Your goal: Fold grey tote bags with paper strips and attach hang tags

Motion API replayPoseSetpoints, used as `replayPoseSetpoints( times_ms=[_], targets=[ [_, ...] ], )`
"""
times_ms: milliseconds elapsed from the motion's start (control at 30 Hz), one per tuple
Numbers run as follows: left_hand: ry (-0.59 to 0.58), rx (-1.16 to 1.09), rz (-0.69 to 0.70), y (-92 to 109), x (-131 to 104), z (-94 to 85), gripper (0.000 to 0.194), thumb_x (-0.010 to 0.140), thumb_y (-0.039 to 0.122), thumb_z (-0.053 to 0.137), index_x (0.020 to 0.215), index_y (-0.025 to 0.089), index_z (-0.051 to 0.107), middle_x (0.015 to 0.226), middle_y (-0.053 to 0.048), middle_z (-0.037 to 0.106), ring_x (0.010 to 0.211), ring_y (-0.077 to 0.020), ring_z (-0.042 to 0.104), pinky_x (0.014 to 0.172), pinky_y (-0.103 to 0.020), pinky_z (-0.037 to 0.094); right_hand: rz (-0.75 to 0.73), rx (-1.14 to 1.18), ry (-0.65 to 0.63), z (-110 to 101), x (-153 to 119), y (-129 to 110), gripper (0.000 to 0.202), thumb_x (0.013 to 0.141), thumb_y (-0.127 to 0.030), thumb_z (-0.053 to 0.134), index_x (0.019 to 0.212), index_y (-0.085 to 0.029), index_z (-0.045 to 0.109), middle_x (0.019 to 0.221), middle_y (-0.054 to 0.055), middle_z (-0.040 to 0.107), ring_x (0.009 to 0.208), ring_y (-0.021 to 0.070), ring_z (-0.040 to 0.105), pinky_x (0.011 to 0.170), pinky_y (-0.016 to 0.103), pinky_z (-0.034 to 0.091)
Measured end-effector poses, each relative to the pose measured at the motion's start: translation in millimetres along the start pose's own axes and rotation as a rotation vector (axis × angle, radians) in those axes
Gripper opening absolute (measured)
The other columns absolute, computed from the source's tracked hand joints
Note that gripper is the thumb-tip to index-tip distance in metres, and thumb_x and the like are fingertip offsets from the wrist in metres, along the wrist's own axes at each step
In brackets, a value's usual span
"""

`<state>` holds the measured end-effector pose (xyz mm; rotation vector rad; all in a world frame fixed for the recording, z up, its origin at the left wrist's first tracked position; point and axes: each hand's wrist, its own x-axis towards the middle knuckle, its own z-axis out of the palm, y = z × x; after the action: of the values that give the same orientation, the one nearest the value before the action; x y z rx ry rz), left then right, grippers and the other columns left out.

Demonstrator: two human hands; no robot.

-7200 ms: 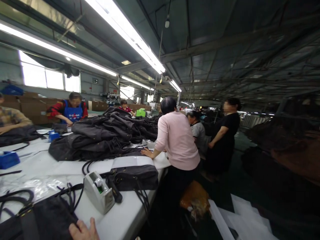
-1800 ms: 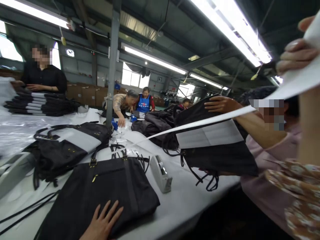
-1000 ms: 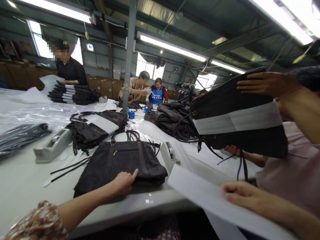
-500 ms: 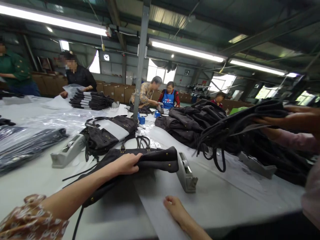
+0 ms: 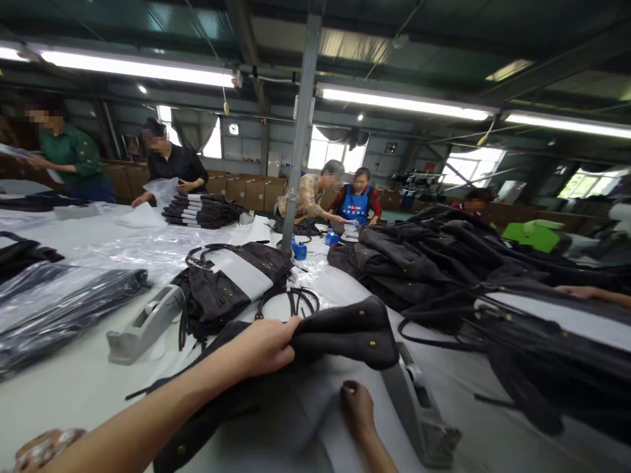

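Observation:
My left hand (image 5: 270, 345) is closed on the upper edge of a dark handbag (image 5: 340, 335), lifting its right side off the table. Brass studs show on the bag's end, and its thin handles (image 5: 290, 302) lie behind my hand. Below the raised side, my right hand (image 5: 359, 407) is curled with its fingertips together, close to a white sheet (image 5: 340, 447). Whatever those fingers hold, if anything, is too small to make out. A grey tape dispenser (image 5: 419, 407) stands just right of my right hand. Another handbag (image 5: 231, 282) with a white paper band lies behind.
A second tape dispenser (image 5: 145, 325) stands at the left beside plastic-wrapped goods (image 5: 73, 309). Dark bags are heaped (image 5: 419, 256) at the right. A co-worker's hand (image 5: 591, 292) rests on a banded bag there. A metal post (image 5: 300, 131) rises mid-table. Several people work across the table.
My right hand has moved up and in under the raised handbag side. My left hand keeps its grip. The co-worker's bag at right has been lowered onto the table. The view has shifted.

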<state>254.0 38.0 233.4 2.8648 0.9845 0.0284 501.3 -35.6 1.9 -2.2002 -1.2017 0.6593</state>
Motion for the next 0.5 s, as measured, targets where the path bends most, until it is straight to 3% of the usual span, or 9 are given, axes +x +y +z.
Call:
replayPoseSetpoints(
  times_ms=[67,167,267,367,433,500],
  targets=[
    [0.012,-0.043,-0.019,-10.8,7.9,-7.9,0.037,0.079,0.027,0.042,0.115,0.018,0.045,0.088,-0.008,0.066,0.082,-0.0251,0.064,0.071,-0.032,0.047,-0.048,-0.214,0.09,-4.7,-7.2,2.0,0.046,0.085,-0.02,0.042,0.13,-0.011,0.048,0.102,0.016,0.063,0.099,0.0309,0.058,0.081,0.04,0.044],
    [0.021,-0.053,-0.046,-18.6,14.5,-14.3,0.034,0.079,0.028,0.043,0.111,0.018,0.047,0.087,-0.007,0.064,0.084,-0.0243,0.063,0.074,-0.031,0.045,-0.298,-0.501,0.119,3.8,-12.1,-18.4,0.05,0.086,-0.027,0.044,0.135,-0.018,0.044,0.126,0.017,0.053,0.114,0.0326,0.05,0.089,0.043,0.041],
    [0.024,-0.01,-0.003,-14.7,13.3,-16.3,0.034,0.079,0.027,0.042,0.112,0.018,0.047,0.083,-0.006,0.064,0.08,-0.0252,0.064,0.07,-0.032,0.046,-0.461,-0.568,-0.061,26.9,-12.6,-44.5,0.055,0.084,-0.04,0.05,0.137,-0.026,0.043,0.144,0.015,0.036,0.13,0.0388,0.032,0.098,0.054,0.032],
    [0.016,0.02,0.026,-6.1,9.0,-13.2,0.035,0.079,0.025,0.042,0.113,0.018,0.045,0.08,-0.007,0.065,0.077,-0.0263,0.065,0.066,-0.032,0.047,-0.561,-0.544,-0.195,51.3,-19.7,-54.7,0.066,0.081,-0.051,0.052,0.142,-0.033,0.033,0.151,0.011,0.025,0.136,0.0438,0.018,0.1,0.066,0.021],
    [0.006,0.023,0.03,-1.9,6.4,-8.0,0.035,0.08,0.025,0.041,0.114,0.017,0.044,0.081,-0.007,0.066,0.075,-0.0265,0.065,0.064,-0.033,0.047,-0.549,-0.507,-0.145,62.7,-28.2,-50.5,0.065,0.083,-0.051,0.047,0.142,-0.029,0.033,0.149,0.012,0.029,0.135,0.0414,0.024,0.102,0.063,0.024],
    [-0.002,0.028,0.016,0.1,4.4,-1.7,0.036,0.08,0.024,0.041,0.115,0.017,0.043,0.081,-0.008,0.066,0.075,-0.0269,0.065,0.064,-0.033,0.048,-0.472,-0.494,-0.047,69.5,-37.1,-41.2,0.058,0.085,-0.047,0.045,0.137,-0.022,0.043,0.141,0.015,0.042,0.127,0.0384,0.039,0.101,0.057,0.031]
  ],
)
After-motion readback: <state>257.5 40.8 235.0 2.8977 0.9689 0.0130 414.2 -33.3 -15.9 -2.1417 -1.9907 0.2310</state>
